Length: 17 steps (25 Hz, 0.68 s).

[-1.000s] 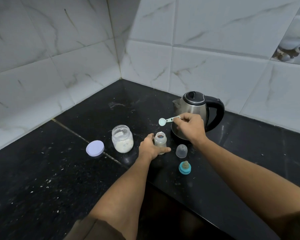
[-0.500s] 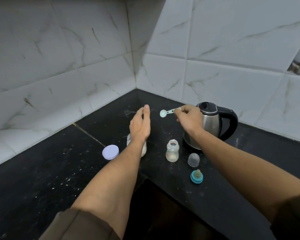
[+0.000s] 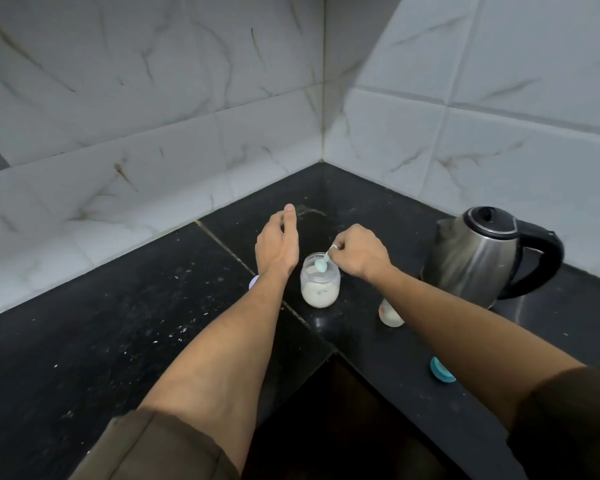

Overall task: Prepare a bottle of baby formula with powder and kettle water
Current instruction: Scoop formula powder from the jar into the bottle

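An open clear jar of white formula powder (image 3: 320, 286) stands on the black counter (image 3: 118, 334). My right hand (image 3: 359, 252) pinches the handle of a pale green scoop (image 3: 321, 264), whose bowl dips into the jar's mouth. My left hand (image 3: 278, 242) hovers just left of the jar with straight fingers, holding nothing. The small baby bottle (image 3: 390, 315), with some powder at its bottom, stands right of the jar, partly hidden by my right forearm. The steel kettle (image 3: 482, 256) with a black handle stands at the right.
The jar's lilac lid (image 3: 254, 281) peeks out behind my left forearm. The teal teat ring (image 3: 440, 370) lies near the counter's front edge under my right arm. White tiled walls meet in a corner behind. A dark gap drops below the counter's inner corner.
My left hand let go of the bottle and rose beside the jar. My right hand carried the scoop from above the bottle leftward and down into the jar. The camera view swung left.
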Each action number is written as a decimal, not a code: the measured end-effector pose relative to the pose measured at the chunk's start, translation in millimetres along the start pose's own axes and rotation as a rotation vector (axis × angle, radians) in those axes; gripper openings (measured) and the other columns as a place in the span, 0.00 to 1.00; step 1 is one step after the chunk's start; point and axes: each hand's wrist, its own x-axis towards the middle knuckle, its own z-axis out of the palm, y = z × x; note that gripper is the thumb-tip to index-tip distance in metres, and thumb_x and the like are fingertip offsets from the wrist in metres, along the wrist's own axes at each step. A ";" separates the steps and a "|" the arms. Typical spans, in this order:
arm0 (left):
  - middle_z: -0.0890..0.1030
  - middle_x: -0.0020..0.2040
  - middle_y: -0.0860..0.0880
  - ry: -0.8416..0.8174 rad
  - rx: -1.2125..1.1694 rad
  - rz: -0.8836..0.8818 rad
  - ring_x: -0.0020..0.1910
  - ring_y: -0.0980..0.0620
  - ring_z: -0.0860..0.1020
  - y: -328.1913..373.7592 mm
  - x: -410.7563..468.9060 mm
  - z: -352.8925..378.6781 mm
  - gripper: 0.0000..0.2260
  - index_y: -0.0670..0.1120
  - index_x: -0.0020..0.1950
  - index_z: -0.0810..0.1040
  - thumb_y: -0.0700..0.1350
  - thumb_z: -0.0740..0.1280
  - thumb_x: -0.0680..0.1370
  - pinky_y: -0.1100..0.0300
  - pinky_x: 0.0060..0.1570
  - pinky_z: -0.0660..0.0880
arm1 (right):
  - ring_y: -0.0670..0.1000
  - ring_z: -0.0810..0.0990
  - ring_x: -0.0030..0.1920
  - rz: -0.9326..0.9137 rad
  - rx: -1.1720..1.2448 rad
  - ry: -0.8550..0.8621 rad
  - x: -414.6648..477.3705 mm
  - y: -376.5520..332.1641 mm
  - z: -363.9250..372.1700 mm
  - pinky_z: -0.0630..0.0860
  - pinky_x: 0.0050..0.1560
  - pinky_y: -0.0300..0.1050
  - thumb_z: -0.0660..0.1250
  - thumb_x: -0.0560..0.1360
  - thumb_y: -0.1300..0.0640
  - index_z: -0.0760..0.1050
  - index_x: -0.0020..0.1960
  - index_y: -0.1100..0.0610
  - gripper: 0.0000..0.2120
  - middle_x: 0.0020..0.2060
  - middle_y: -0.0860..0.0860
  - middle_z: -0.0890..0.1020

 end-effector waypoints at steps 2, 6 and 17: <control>0.81 0.53 0.54 -0.021 0.020 -0.026 0.54 0.52 0.76 -11.0 6.6 -1.2 0.28 0.51 0.64 0.79 0.68 0.49 0.83 0.54 0.54 0.67 | 0.57 0.83 0.48 -0.035 -0.110 -0.058 6.2 -3.6 14.1 0.82 0.49 0.52 0.66 0.76 0.57 0.86 0.46 0.55 0.09 0.47 0.53 0.84; 0.82 0.54 0.54 -0.067 0.028 -0.074 0.56 0.50 0.78 -27.5 15.7 2.5 0.31 0.52 0.62 0.79 0.72 0.48 0.80 0.52 0.55 0.70 | 0.59 0.81 0.50 -0.031 -0.254 -0.181 18.2 -6.5 36.3 0.80 0.51 0.50 0.65 0.75 0.57 0.81 0.45 0.58 0.07 0.49 0.55 0.82; 0.81 0.55 0.59 -0.099 0.045 -0.096 0.57 0.54 0.77 -36.1 43.4 23.4 0.29 0.55 0.65 0.79 0.72 0.51 0.79 0.56 0.55 0.68 | 0.54 0.78 0.42 0.049 -0.293 -0.251 49.9 -1.5 59.3 0.75 0.41 0.47 0.70 0.72 0.50 0.75 0.47 0.53 0.09 0.38 0.48 0.75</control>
